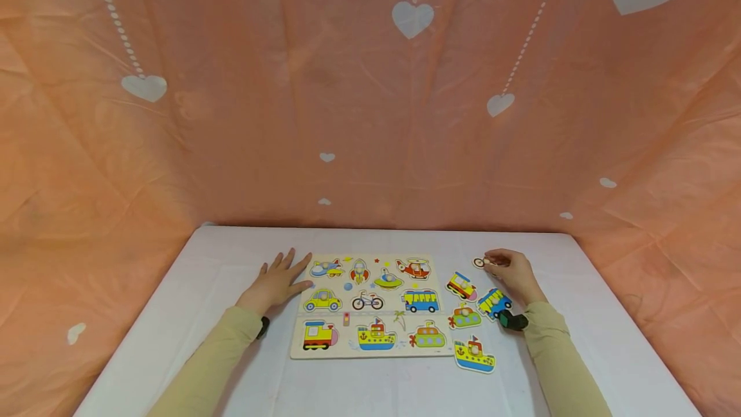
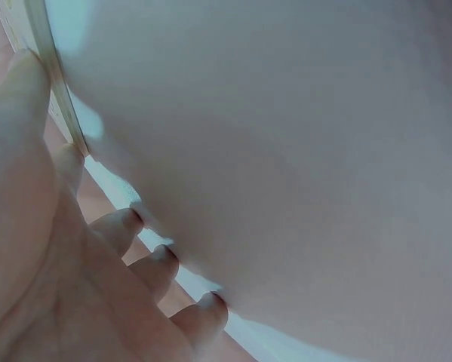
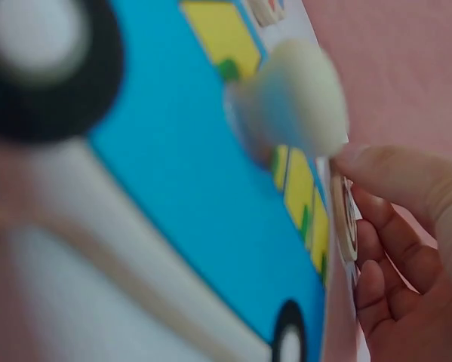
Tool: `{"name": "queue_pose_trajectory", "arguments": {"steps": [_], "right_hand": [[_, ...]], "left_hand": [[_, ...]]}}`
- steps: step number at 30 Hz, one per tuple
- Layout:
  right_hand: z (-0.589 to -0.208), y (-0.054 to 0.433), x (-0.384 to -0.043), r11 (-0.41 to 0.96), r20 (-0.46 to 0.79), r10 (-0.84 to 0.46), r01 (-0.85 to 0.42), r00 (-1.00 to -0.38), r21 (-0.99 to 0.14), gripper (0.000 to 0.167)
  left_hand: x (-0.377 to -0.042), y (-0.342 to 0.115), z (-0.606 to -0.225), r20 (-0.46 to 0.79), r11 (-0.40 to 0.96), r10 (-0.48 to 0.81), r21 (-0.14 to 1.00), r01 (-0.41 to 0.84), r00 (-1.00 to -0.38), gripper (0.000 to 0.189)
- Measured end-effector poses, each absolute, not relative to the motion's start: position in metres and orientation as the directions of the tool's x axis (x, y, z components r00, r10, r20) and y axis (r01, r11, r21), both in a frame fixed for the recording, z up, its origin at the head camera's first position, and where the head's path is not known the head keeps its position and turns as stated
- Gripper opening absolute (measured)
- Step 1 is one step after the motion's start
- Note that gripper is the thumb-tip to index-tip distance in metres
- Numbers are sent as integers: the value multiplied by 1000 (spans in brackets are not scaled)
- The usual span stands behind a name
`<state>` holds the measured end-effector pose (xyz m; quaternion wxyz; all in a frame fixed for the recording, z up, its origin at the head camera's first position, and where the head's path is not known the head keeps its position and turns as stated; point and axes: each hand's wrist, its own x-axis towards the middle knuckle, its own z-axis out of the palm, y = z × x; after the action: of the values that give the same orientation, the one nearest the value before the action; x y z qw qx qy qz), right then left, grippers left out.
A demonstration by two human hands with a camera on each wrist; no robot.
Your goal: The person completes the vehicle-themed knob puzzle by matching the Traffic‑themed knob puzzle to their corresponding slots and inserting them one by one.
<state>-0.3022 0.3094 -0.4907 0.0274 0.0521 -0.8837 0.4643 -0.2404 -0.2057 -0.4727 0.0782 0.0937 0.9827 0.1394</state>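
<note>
A wooden puzzle board (image 1: 341,351) with vehicle pictures lies on the white table. My left hand (image 1: 276,285) has its fingers spread beside the upper left corner of the board; its thumb and index finger touch the edge, also seen in the left wrist view. Right of the board, my right hand (image 1: 512,270) pinches a bicycle puzzle piece (image 1: 480,263), partly hidden by the fingers. Below that hand is a blue-and-yellow bus piece (image 1: 494,302), whose knob (image 3: 316,98) looms close in the right wrist view. A train piece (image 1: 461,286) lies nearby.
A submarine piece (image 1: 465,316) lies beside the board's right edge, and a ship piece (image 1: 475,356) rests near its lower right corner. Both wrists wear dark straps. An orange curtain (image 1: 370,121) with white hearts stands behind the table (image 1: 255,378).
</note>
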Motion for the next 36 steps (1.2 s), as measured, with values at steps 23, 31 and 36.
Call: {"name": "queue_pose_trajectory", "arguments": {"steps": [23,31,36], "right_hand": [[-492,310,-305,580,34,-22,-40,-999,-813,30],[-492,310,-303,584,5,-20,-16,-1000,-812,28],[-490,310,-305,579,13,-38,-32,-999,-815,29]], "left_hand": [[-239,-206,-470,-129,940,209,301,162,-969,71],[-237,-205,-471,-125,939,208,304,162,-970,71],[-237,-204,-470,-128,940,201,304,155,-971,72]]}}
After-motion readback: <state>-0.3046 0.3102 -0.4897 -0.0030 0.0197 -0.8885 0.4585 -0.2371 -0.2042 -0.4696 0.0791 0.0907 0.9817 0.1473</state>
